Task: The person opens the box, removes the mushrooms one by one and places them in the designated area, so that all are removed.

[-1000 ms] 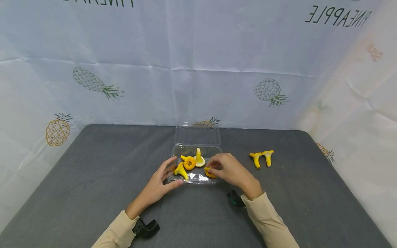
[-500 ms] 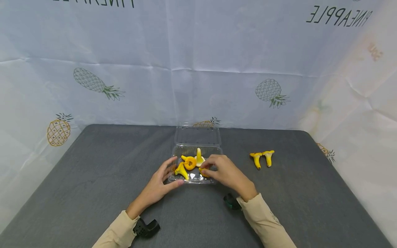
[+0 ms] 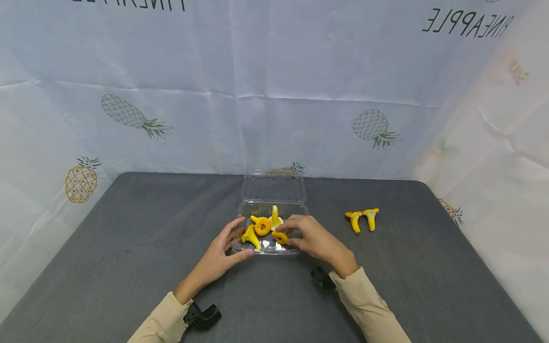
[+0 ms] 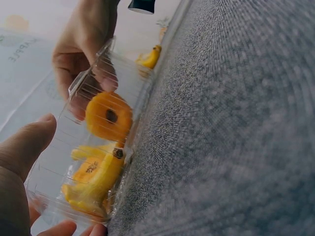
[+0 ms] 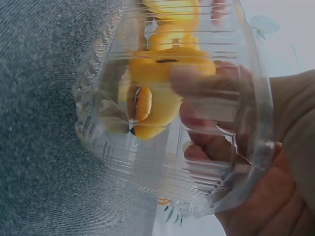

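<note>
A clear plastic clamshell container with its lid raised stands before me. Inside lie several yellow chanterelle mushrooms: one on its side, one with an orange cap, and one cap-down with its stem up. My left hand rests spread at the container's left end, thumb along the front edge and fingers at the side wall. In the container's right part my right hand holds another chanterelle between thumb and fingers; its round cap faces the left wrist camera.
Two more chanterelles lie side by side on the grey table, right of the container. A white cloth printed with pineapples hangs behind the table. Dark wrist devices sit at both cuffs.
My right hand has shifted left with its chanterelle, toward the other mushrooms, and its thumb and fingers have spread apart somewhat, baring more of the cap. My left hand has stayed put.
</note>
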The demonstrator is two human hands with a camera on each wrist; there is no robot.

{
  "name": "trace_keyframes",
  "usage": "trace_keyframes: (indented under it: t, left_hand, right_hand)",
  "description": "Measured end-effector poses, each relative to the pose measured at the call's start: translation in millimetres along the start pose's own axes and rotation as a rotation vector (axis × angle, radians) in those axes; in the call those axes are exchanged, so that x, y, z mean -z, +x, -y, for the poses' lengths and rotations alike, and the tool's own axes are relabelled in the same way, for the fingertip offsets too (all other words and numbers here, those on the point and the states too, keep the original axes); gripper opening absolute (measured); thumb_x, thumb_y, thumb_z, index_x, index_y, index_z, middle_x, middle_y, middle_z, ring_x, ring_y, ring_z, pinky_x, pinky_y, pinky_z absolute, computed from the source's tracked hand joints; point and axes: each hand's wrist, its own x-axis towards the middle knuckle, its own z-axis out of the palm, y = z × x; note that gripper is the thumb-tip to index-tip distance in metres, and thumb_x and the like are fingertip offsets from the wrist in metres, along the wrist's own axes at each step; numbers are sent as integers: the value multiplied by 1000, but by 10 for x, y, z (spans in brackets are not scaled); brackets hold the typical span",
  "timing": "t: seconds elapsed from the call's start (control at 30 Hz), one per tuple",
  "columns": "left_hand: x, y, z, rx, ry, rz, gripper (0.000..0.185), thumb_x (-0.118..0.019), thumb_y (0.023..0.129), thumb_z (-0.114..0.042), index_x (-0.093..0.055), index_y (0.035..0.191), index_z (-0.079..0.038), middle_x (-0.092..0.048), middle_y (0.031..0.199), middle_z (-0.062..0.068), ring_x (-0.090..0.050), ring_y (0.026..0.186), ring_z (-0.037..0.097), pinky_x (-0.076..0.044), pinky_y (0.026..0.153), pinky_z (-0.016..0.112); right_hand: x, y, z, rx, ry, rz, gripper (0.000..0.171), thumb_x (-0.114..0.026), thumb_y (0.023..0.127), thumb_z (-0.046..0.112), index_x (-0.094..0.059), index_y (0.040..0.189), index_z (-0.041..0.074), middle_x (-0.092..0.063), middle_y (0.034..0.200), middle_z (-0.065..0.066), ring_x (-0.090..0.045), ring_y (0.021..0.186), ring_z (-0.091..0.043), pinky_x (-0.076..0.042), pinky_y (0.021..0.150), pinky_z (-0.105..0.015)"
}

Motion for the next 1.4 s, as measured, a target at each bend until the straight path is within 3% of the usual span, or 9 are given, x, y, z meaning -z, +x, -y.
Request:
trace_keyframes:
  t: [0.37,0.7,0.9,1.23,1.4]
  left_hand:
    - [-9,-3,6,-4,-4,-5,82,-71,93,-26,-22,158,-15,-23,164,15,-34,147,40,-34,117,58]
    - [-6,7,10,-7,3,1,83,-71,93,-27,-22,158,-15,-22,164,15,-33,147,41,-35,117,57]
    - [-2,9,14,-11,4,0,82,-71,93,-27,-22,158,-16,-22,164,15,-33,146,41,-34,117,57]
    - [-30,-11,12,-61,29,-6,80,-68,95,-24,-20,158,-12,-21,163,19,-32,146,43,-34,115,61]
    - [-106,-9,-18,-28,35,-31,84,-67,96,-28,-15,159,-11,-16,164,18,-27,149,42,-29,118,62]
  right_hand:
    - [-72,32,0,-14,-32,-31,37,-78,85,12,-71,121,8,-69,109,-5,-65,95,-18,-58,81,-31]
    - [-112,41,2,-47,15,-30,39,-79,84,20,-66,120,8,-69,120,-7,-64,116,-26,-54,98,-44]
    - [-124,50,7,-94,53,-10,46,-78,85,23,-63,126,8,-68,124,-7,-63,117,-26,-53,100,-45]
    - [-133,48,10,-113,62,3,44,-78,85,23,-65,125,9,-67,125,-7,-62,117,-26,-54,99,-44]
    - [-124,42,28,-118,53,0,46,-78,86,23,-64,127,8,-67,125,-7,-61,118,-27,-53,98,-45]
